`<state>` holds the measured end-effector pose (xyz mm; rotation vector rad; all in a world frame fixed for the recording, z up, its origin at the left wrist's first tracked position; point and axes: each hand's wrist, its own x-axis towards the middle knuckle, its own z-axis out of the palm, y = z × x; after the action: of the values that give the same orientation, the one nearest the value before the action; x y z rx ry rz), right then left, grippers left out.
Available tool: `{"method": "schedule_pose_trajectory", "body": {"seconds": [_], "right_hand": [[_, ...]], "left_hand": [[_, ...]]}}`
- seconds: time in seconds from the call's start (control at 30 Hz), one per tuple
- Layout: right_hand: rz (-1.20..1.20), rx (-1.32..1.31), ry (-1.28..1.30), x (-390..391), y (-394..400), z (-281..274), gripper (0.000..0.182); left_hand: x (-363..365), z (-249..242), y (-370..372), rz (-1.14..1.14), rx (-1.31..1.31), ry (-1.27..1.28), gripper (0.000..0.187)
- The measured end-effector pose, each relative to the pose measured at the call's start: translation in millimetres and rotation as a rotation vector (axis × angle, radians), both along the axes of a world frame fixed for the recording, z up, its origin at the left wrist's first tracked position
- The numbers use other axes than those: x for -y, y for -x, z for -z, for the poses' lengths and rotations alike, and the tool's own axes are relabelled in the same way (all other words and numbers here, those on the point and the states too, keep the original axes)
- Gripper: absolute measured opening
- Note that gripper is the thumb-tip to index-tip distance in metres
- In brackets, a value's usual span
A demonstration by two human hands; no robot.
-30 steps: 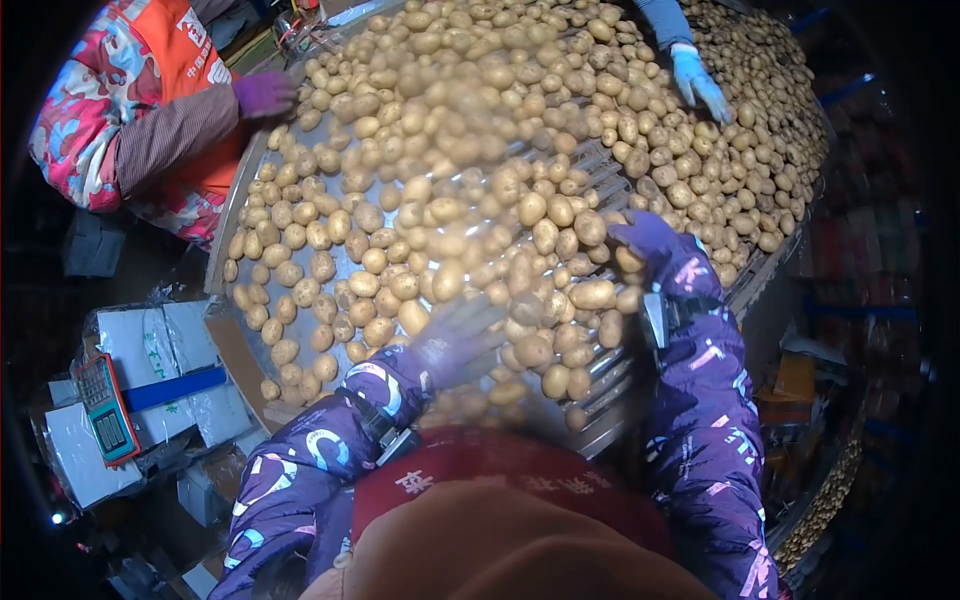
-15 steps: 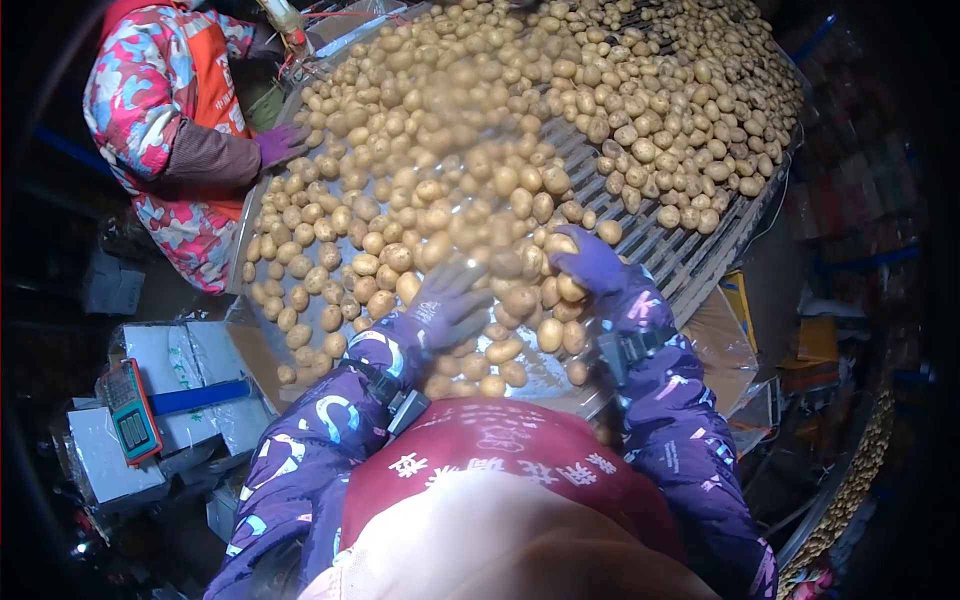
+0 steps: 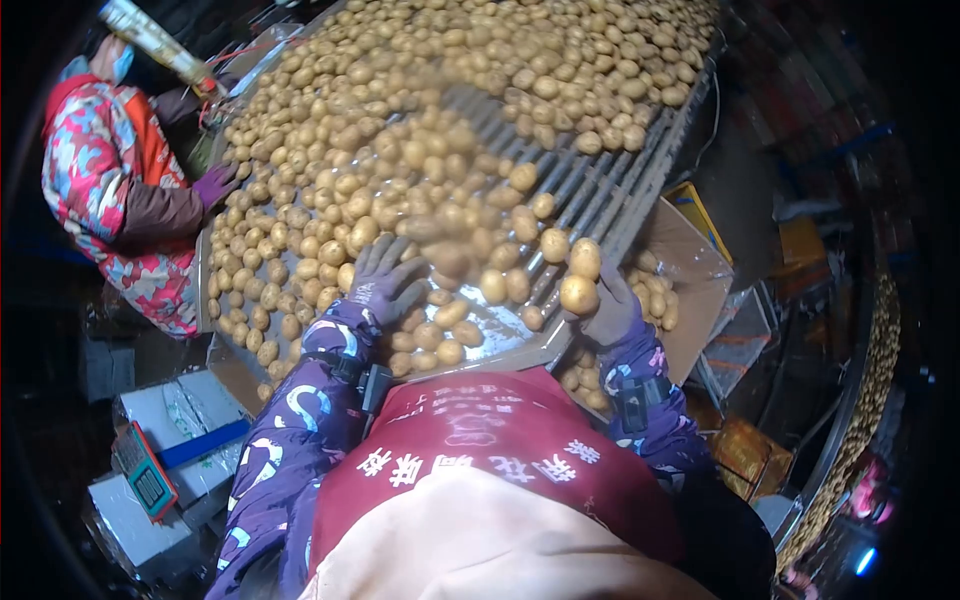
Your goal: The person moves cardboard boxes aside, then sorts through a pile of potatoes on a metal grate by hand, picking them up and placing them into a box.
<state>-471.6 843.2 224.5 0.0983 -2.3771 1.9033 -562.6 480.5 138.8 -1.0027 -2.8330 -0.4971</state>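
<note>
Many potatoes (image 3: 330, 180) cover a metal sorting table (image 3: 500, 350) and its slatted part (image 3: 590, 190). My left hand (image 3: 385, 283), in a purple-grey glove, lies with fingers spread against potatoes near the table's front edge. My right hand (image 3: 608, 310), gloved too, is at the table's right front corner, curled around potatoes (image 3: 580, 292) with its palm turned up. Below it, potatoes lie in a cardboard box (image 3: 690, 265) beside the table.
A co-worker (image 3: 120, 190) in a patterned jacket stands at the left, one gloved hand (image 3: 215, 185) at the table's edge. White boxes (image 3: 140, 515) and a scale (image 3: 148, 475) are at the lower left. A conveyor of potatoes (image 3: 850, 440) curves along the right.
My right hand has moved from the table's potatoes to its right corner, lifting potatoes. My left hand has shifted slightly left. The view has turned, showing more of the box at the right.
</note>
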Motion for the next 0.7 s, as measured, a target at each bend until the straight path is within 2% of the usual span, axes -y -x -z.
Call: {"method": "schedule_pose_trajectory", "body": {"seconds": [0.03, 0.13, 0.17, 0.27, 0.3, 0.4, 0.43, 0.5, 0.53, 0.57, 0.6, 0.7], "right_hand": [[0.025, 0.117, 0.231, -2, -8, -18, 0.061], [0.115, 0.104, 0.320, -28, -37, 22, 0.070], [0.184, 0.155, 0.318, -43, -51, 44, 0.072], [0.109, 0.198, 0.170, -66, -77, 44, 0.065], [-0.097, 0.287, 0.790, -72, -79, 38, 0.063], [0.117, 0.398, 1.079, -67, -78, -11, 0.059], [0.306, 0.355, 0.956, -74, -86, 10, 0.059], [0.770, 0.365, 0.298, -103, -101, 90, 0.061], [0.405, 0.445, 0.628, -111, -94, 69, 0.060], [0.364, 0.437, 0.687, -118, -88, 70, 0.059], [0.415, 0.402, 0.690, -127, -83, 79, 0.058], [0.812, 0.061, 0.608, -162, -62, 120, 0.054]], "left_hand": [[0, 1, 1, 0.002, -0.001, 0.007, 0.045], [2, 5, 2, 0.008, -0.001, 0.045, 0.048], [3, 5, 3, 0.014, 0.002, 0.052, 0.048], [1, 6, 5, 0.032, 0.000, 0.050, 0.048], [2, 8, 5, 0.037, 0.001, 0.048, 0.048], [3, 8, 7, 0.064, -0.014, 0.042, 0.049], [3, 8, 7, 0.069, -0.020, 0.035, 0.049], [4, 8, 6, 0.071, -0.025, 0.024, 0.049], [4, 7, 7, 0.070, -0.025, 0.020, 0.050], [4, 6, 7, 0.071, -0.025, 0.017, 0.050], [4, 7, 7, 0.078, -0.023, 0.023, 0.050], [8, 14, 10, 0.090, -0.017, 0.032, 0.050]]}}
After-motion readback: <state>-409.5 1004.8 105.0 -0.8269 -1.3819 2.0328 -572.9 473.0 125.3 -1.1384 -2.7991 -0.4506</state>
